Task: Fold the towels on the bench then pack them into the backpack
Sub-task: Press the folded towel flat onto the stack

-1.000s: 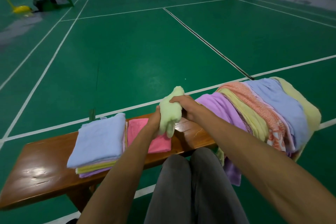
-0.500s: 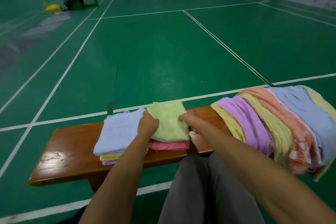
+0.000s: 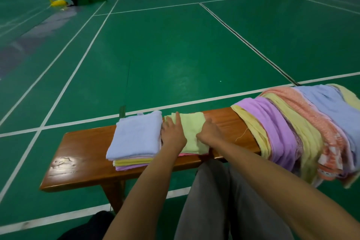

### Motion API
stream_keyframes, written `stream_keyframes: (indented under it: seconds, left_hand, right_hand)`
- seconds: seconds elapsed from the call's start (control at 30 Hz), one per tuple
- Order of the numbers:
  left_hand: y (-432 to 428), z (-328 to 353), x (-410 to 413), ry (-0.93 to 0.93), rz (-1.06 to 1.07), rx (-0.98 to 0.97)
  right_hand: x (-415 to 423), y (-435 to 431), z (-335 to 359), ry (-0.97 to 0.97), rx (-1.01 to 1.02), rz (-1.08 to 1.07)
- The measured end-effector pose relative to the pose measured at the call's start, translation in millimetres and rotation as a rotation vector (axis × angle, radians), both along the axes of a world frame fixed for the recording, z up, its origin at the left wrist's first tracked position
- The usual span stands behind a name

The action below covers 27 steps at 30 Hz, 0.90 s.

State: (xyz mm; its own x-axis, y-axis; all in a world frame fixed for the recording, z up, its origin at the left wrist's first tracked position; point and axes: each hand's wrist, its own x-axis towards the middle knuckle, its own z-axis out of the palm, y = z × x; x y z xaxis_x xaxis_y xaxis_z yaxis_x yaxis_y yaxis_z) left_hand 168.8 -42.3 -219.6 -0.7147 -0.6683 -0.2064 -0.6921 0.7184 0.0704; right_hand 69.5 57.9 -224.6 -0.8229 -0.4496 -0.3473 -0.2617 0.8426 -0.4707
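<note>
Hands, left (image 3: 172, 132) and right (image 3: 210, 130), flat, fingers extended, pressing green towel (image 3: 191, 132); bare surface (image 3: 81, 163) leftward to its edge.

head view | head-worn, looking forward and down | close over bench (image 3: 81, 163) | court floor (image 3: 175, 54) beyond

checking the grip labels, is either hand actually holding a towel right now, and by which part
Nothing is held. The left hand lies flat with straight fingers on the left side of the folded green towel; the right hand rests at its right edge, grip unclear.
</note>
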Motion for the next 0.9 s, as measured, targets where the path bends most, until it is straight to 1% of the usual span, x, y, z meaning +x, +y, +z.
stream_keyframes:
  seconds: [0.07, 0.13, 0.17, 0.23, 0.3, 0.37, 0.4, 0.5, 0.63, 0.77, 0.9]
  left_hand:
    - [-2, -5, -2, 0.019, -0.126, -0.088]
    - [-5, -13, -6, 0.026, -0.21, -0.042]
    - [-5, -17, -6, 0.031, -0.22, 0.009]
    - [-5, -28, -3, 0.03, -0.195, 0.113]
    - [-5, -43, 2, 0.05, -0.146, 0.168]
    - [-2, -57, 6, 0.103, -0.115, 0.15]
    - [-1, -61, 8, 0.122, -0.108, 0.124]
    - [6, -67, 10, 0.169, -0.066, 0.11]
    - [11, -69, 9, 0.214, -0.025, 0.091]
    - [17, -71, 10, 0.231, 0.024, 0.081]
    - [23, -70, 9, 0.182, 0.055, 0.047]
  right_hand:
    - [7, -1, -4, 0.183, 0.043, 0.097]
    - [13, -5, -5, 0.343, 0.064, 0.207]
    - [14, -8, -6, 0.384, 0.042, 0.257]
    - [13, -14, -13, 0.38, 0.023, 0.333]
    - [12, -15, -25, 0.329, 0.089, 0.405]
    - [10, -11, -41, 0.272, 0.151, 0.458]
    - [9, -8, -49, 0.261, 0.151, 0.465]
    - [5, -3, -70, 0.312, 0.114, 0.466]
    - [-6, -3, -73, 0.367, 0.118, 0.525]
    - [-13, -4, -77, 0.377, 0.106, 0.59]
    - [-16, -4, -74, 0.359, 0.109, 0.616]
